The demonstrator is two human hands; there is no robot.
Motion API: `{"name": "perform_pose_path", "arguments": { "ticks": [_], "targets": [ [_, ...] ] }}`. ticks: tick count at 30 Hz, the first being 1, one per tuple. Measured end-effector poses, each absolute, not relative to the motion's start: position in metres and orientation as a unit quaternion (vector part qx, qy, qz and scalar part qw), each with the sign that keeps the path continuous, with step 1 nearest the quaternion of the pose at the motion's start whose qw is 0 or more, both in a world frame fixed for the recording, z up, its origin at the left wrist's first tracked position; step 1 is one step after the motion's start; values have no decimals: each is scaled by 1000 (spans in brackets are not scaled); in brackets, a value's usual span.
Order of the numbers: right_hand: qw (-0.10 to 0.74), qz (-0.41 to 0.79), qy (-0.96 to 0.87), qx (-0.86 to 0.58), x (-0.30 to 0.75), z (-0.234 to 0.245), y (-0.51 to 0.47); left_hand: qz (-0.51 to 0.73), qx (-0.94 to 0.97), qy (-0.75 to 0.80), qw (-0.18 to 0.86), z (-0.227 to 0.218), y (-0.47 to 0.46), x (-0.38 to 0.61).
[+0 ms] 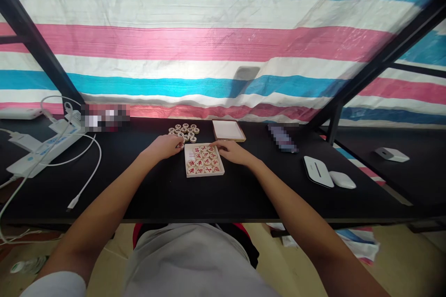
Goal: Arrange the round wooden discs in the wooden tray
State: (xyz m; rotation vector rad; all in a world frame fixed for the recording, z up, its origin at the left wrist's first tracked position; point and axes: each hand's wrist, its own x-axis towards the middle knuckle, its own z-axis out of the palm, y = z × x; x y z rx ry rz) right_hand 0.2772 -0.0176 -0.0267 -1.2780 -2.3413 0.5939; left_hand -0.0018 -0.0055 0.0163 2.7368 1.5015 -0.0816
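Observation:
My left hand (166, 147) is closed, its fingertips pinching a round Chinese chess piece (181, 145) just left of the box. A shallow white box (188, 154) lies on the black table, holding rows of pieces with red characters (206, 161); bare box floor shows at its upper left. Over the box's upper right corner rests my right hand (232, 151), index finger stretched out to a piece there, with the other fingers partly hidden. Behind the left hand sits a loose cluster of pieces with dark characters (186, 131).
The box lid (229, 130) lies behind the right hand. To the right are a phone (283, 138), a white flat device (318, 171) and a white rounded case (342, 179). A power strip (45, 151) with white cables (94, 167) occupies the left side. Striped sheeting (209, 41) hangs behind.

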Motion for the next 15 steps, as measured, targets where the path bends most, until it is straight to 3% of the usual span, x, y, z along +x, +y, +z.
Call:
{"name": "perform_pose_path", "arguments": {
  "ticks": [8,15],
  "targets": [
    [204,212,-839,-458,277,-27,-17,35,892,449,-32,16,-8,0],
    [208,209,-839,-458,276,-26,-18,111,947,299,-30,7,-17,19]
  ]
}}
